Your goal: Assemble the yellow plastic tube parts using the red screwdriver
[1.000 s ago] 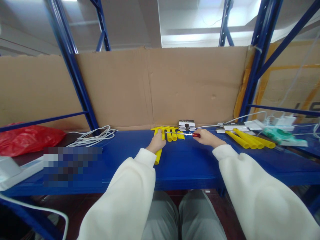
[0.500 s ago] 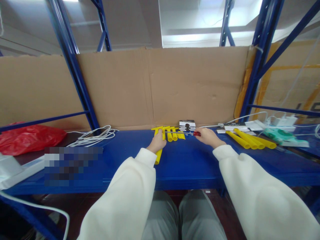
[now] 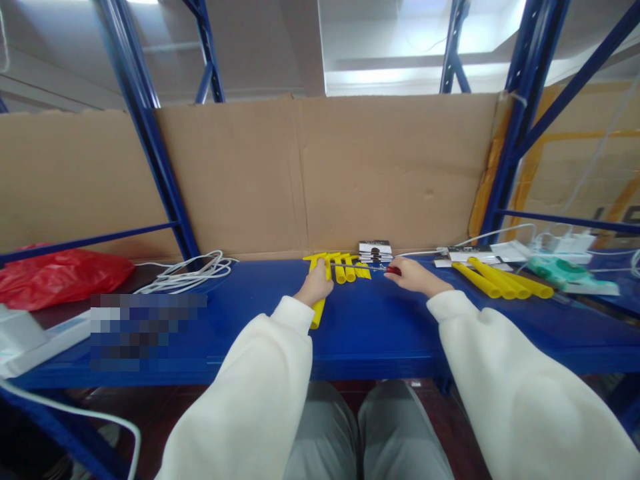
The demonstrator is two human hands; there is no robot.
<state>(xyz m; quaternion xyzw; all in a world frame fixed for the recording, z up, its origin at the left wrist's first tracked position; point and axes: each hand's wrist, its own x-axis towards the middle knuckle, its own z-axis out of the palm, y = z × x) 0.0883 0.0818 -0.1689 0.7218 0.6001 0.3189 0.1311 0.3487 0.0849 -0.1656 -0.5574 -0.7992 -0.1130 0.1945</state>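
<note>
My left hand (image 3: 314,283) is closed around a yellow piece with a tube-like handle (image 3: 317,317), whose lower end sticks out below my fingers. In my right hand (image 3: 416,277) is a screwdriver with a red handle (image 3: 394,271). Its long metal shaft points left, and the tip is at the yellow piece beside my left fingers. Several more yellow pieces (image 3: 341,275) lie just behind and right of my left hand. Behind the screwdriver shaft stands a small stack of black and white packages (image 3: 375,252).
Several yellow tubes (image 3: 484,280) lie to the right, beside a green and white packet (image 3: 565,272). Coiled white cable (image 3: 200,272), a red plastic bag (image 3: 65,277) and a white power strip (image 3: 50,340) are on the left. A cardboard panel (image 3: 320,173) closes off the back of the blue table (image 3: 380,327).
The red screwdriver handle looks slightly turned in my right hand, its fingers a little shifted. My left hand and the yellow piece have stayed in place.
</note>
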